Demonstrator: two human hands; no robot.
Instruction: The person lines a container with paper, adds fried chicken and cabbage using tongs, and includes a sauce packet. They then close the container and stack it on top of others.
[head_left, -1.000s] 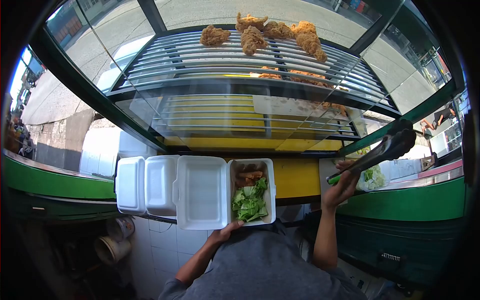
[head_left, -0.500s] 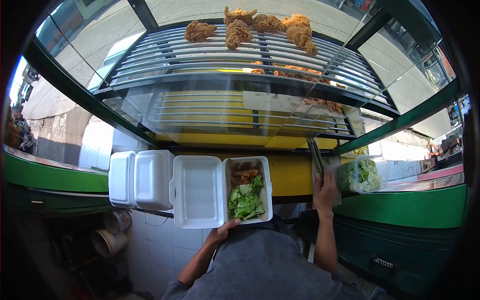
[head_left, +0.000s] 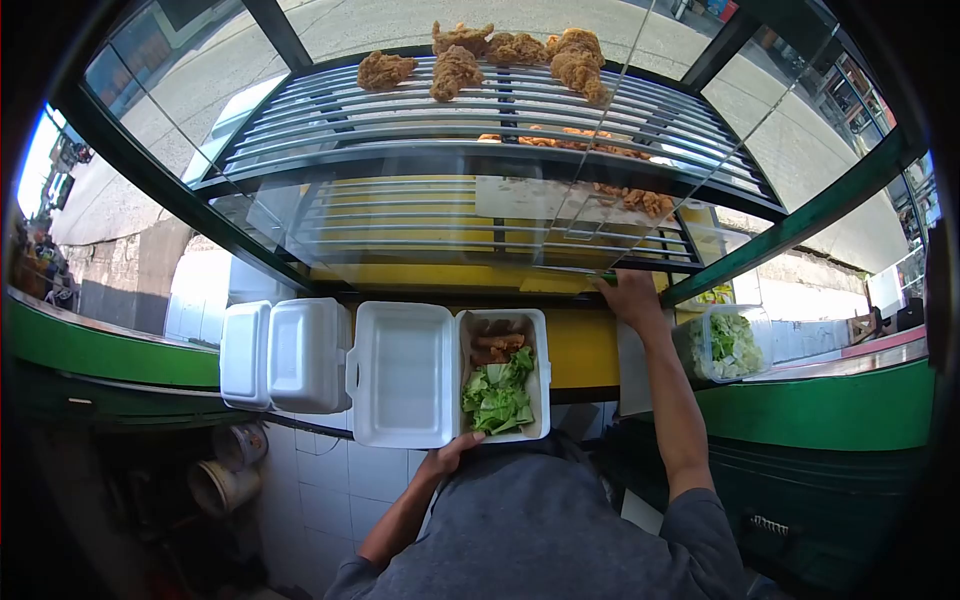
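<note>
My left hand (head_left: 452,455) grips the near edge of an open white foam box (head_left: 405,375). Its right half holds green lettuce (head_left: 497,397) and browned fried strips (head_left: 497,347); the lid half lies flat and bare. My right hand (head_left: 628,296) is stretched up to the lower edge of the glass display case (head_left: 450,215), with its fingers curled on the glass door's bottom rail. No tongs show in this hand.
Several fried chicken pieces (head_left: 480,58) lie on the case's top wire rack, more (head_left: 632,199) on the rack below. Closed foam boxes (head_left: 285,355) sit left of the open one. A clear tub of lettuce (head_left: 728,345) stands right, on the green counter (head_left: 830,412).
My right hand held metal tongs out to the right, swung them in over the yellow shelf, and now reaches up to the case's door without them. The left hand kept the box still.
</note>
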